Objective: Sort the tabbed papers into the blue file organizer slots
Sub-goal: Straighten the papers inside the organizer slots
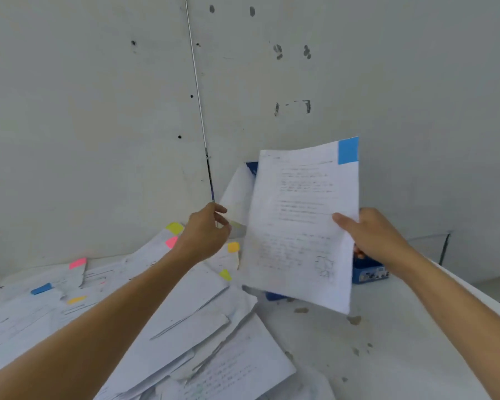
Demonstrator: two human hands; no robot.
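My right hand [373,235] grips a white handwritten sheet [298,226] by its right edge, thumb on the front, and holds it upright above the table. A blue tab [348,150] sits at the sheet's top right corner. The blue file organizer [368,272] stands behind this sheet against the wall and is mostly hidden; another white paper [238,194] leans in it on the left. My left hand [207,232] is raised beside that leaning paper, fingers loosely curled near its lower edge; contact is unclear. More tabbed papers [168,298] lie spread on the table.
Pink [77,263], yellow [174,228], orange [233,247] and blue [41,289] tabs stick out of the loose pile at left. The white table [373,342] has stains at the right. A grey wall rises close behind, with a vertical seam.
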